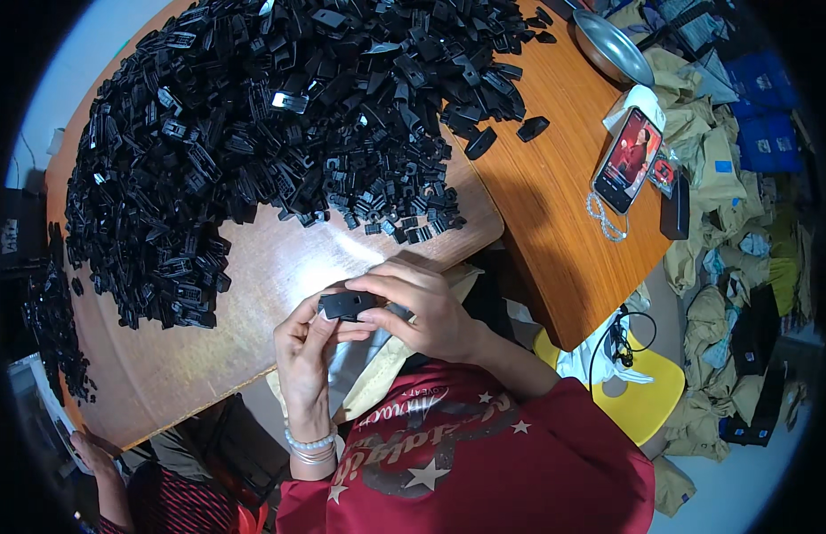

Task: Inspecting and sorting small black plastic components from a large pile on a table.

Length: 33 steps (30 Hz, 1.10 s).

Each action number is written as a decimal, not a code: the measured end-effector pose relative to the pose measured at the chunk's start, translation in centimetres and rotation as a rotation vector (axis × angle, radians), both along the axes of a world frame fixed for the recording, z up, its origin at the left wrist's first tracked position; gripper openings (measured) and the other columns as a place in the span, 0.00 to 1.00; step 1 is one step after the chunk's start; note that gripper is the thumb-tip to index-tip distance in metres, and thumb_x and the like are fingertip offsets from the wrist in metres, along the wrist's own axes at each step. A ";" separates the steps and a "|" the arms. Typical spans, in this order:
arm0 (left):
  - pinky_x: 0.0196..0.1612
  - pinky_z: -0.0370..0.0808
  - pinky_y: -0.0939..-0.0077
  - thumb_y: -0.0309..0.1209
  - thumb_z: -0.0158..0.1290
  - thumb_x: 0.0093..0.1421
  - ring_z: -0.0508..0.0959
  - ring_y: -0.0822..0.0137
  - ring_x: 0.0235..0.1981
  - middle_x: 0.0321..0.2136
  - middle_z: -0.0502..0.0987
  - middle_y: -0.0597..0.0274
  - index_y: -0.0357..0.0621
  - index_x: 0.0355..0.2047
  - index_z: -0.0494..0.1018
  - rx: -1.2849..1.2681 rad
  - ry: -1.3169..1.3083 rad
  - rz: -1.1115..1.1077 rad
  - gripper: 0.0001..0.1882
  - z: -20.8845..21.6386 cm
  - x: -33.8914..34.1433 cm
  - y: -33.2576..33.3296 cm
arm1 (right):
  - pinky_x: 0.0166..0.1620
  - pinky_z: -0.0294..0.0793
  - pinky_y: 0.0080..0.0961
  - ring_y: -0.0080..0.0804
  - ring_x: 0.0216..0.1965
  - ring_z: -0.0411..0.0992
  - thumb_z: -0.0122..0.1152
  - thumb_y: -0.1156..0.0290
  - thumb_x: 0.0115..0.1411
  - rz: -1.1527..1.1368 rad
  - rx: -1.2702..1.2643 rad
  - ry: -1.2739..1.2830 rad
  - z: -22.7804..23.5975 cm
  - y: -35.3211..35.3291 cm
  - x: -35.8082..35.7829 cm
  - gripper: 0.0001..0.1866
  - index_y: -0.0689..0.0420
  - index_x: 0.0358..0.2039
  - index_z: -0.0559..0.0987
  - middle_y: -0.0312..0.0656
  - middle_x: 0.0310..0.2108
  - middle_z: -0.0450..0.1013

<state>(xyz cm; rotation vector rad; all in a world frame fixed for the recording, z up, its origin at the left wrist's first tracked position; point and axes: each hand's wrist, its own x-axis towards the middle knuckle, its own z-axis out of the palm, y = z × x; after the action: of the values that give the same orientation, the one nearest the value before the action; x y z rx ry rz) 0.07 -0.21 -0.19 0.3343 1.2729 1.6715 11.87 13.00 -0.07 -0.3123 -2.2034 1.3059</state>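
Note:
Between both hands, just over the table's near edge, is a small black plastic part (pixel 345 305) with a square hole in its face. My left hand (pixel 304 343) grips its left end, thumb in front, with a beaded bracelet at the wrist. From the right, my right hand (pixel 417 303) pinches the same part between thumb and fingers. Beyond the hands spreads a large heap of black plastic parts (pixel 253 116), clips and caps of several shapes. Its nearest small pieces (pixel 408 230) lie a short way past my fingers.
The wooden table (pixel 279 267) adjoins an orange-brown tabletop (pixel 555 222) bearing a phone (pixel 628 160), a beaded strap (pixel 604 221) and a metal pan (pixel 613 46). A yellow stool (pixel 648 409) stands right, beside piled bags (pixel 706 320). Another person's hand (pixel 92 451) rests at the lower-left edge.

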 end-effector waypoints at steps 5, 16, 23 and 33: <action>0.33 0.80 0.72 0.26 0.44 0.62 0.80 0.57 0.29 0.33 0.76 0.44 0.24 0.44 0.66 0.005 0.010 0.031 0.15 -0.3 0.0 -0.3 | 0.37 0.72 0.27 0.38 0.35 0.73 0.62 0.76 0.48 0.011 -0.057 0.022 0.0 -0.2 -0.2 0.17 0.64 0.40 0.75 0.48 0.35 0.73; 0.26 0.78 0.80 0.28 0.44 0.62 0.80 0.60 0.22 0.27 0.77 0.47 0.24 0.40 0.69 -0.027 0.084 0.139 0.15 0.2 -0.4 -0.4 | 0.36 0.72 0.25 0.34 0.33 0.72 0.63 0.76 0.48 0.012 -0.089 0.014 -0.1 -0.7 -0.4 0.17 0.63 0.41 0.75 0.47 0.35 0.73; 0.30 0.79 0.78 0.28 0.44 0.62 0.81 0.59 0.28 0.36 0.75 0.44 0.26 0.46 0.66 -0.063 -0.009 0.236 0.16 1.2 0.2 0.5 | 0.35 0.71 0.24 0.32 0.32 0.72 0.61 0.76 0.50 -0.062 -0.239 0.034 -0.5 -0.3 0.3 0.17 0.61 0.42 0.74 0.45 0.36 0.72; 0.30 0.80 0.79 0.28 0.46 0.62 0.81 0.61 0.28 0.33 0.77 0.46 0.27 0.42 0.69 -0.047 -0.077 0.189 0.13 1.1 -0.1 0.0 | 0.30 0.67 0.17 0.21 0.26 0.67 0.65 0.75 0.49 -0.041 -0.375 0.015 -1.2 -0.1 0.9 0.16 0.62 0.40 0.77 0.40 0.30 0.72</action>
<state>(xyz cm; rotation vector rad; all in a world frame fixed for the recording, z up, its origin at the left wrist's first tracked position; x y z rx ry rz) -0.07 -0.16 0.94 0.1232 1.3174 1.7911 12.76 12.86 -1.24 -0.4833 -1.9193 1.6891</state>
